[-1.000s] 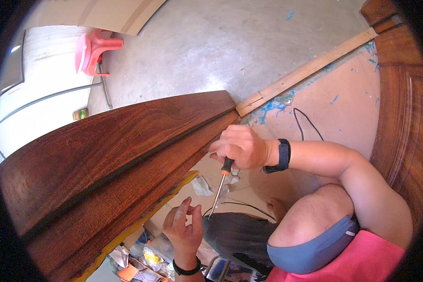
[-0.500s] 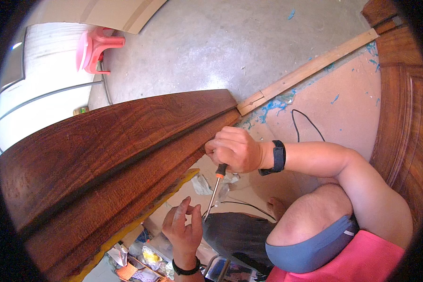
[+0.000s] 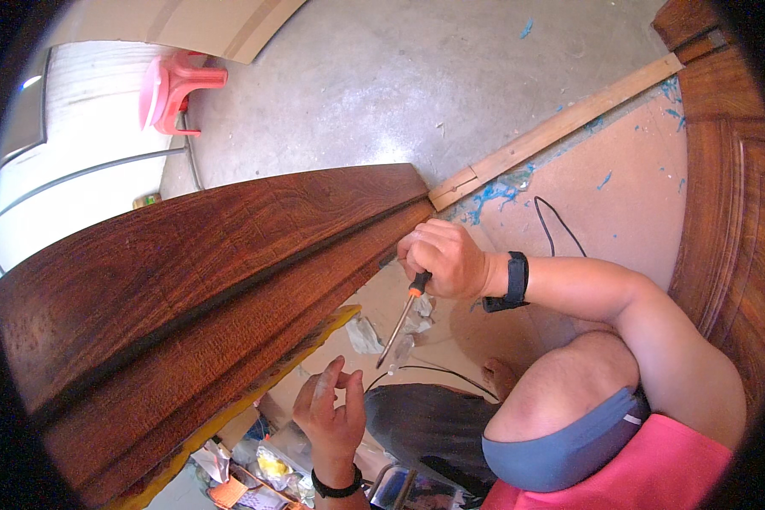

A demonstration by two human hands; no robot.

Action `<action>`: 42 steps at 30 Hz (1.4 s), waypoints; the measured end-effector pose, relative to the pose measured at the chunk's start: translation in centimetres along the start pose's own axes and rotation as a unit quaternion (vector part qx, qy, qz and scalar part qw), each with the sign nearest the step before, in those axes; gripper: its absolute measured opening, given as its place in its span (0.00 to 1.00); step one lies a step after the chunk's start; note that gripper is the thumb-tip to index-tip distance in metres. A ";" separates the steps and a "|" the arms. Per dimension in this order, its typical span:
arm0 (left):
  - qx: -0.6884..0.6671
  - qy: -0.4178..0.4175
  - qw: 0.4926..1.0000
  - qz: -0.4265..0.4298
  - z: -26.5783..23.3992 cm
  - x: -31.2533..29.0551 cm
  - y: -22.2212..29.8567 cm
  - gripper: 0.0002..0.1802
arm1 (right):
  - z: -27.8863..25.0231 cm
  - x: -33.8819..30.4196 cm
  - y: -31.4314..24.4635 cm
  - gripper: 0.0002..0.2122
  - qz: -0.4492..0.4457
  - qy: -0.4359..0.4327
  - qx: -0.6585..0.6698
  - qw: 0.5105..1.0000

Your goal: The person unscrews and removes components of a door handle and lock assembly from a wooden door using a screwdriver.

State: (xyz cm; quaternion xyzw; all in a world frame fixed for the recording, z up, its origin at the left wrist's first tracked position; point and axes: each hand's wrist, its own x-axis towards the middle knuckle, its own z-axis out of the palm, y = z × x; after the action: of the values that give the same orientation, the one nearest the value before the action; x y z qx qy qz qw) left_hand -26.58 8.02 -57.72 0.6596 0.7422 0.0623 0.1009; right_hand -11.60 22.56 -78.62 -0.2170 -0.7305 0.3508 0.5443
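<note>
My right hand (image 3: 450, 259) is closed around a screwdriver (image 3: 397, 329). Most of its black handle is hidden in the fist; an orange collar shows below, and the metal shaft slants down to the left, its tip in the air. Beside that tip, a little below and left, is my left hand (image 3: 330, 412), palm turned up and fingers half curled. A gap shows between thumb and forefinger, with nothing visible in it. A long dark brown carved wood piece (image 3: 221, 280) runs across the left, its right end just beyond my right hand.
A narrow wooden strip (image 3: 561, 127) lies on the floor from that end to another brown wood piece (image 3: 727, 204) at right. A pink stool (image 3: 174, 92) stands at far left. Below, a box of mixed items (image 3: 259, 476); a black cable (image 3: 557, 225) curls on the brown sheet.
My right hand has moved up and to the right with the screwdriver. The tip has drawn away from my left hand, which has stayed nearly still.
</note>
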 end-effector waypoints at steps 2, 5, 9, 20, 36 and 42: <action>-0.011 -0.001 0.999 -0.046 0.0 0.1 0.5 0.12 | -0.1 0.1 0.1 0.13 0.009 -0.003 0.004 1.000; -0.010 0.000 0.999 -0.045 -0.1 0.1 0.6 0.12 | -0.2 0.6 -0.4 0.13 0.012 0.014 0.023 1.000; -0.010 0.000 0.999 -0.041 0.0 0.2 0.6 0.12 | 1.0 1.2 -1.1 0.13 0.003 0.077 0.064 0.995; -0.008 -0.003 0.999 -0.046 0.0 0.3 0.8 0.13 | 0.9 1.7 0.0 0.10 -0.042 -0.002 0.089 0.995; -0.003 -0.011 0.999 -0.050 0.2 0.4 1.1 0.13 | 0.1 -1.6 1.2 0.14 0.069 -0.031 0.067 0.995; 0.002 -0.002 1.000 -0.026 0.1 0.4 0.7 0.13 | 0.2 1.1 -0.1 0.10 0.005 0.008 0.040 0.999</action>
State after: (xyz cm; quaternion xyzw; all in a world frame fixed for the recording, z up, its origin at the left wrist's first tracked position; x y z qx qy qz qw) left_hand -25.96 8.50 -57.71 0.6402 0.7592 0.0571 0.1029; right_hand -12.10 23.19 -77.88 -0.2015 -0.7101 0.3811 0.5567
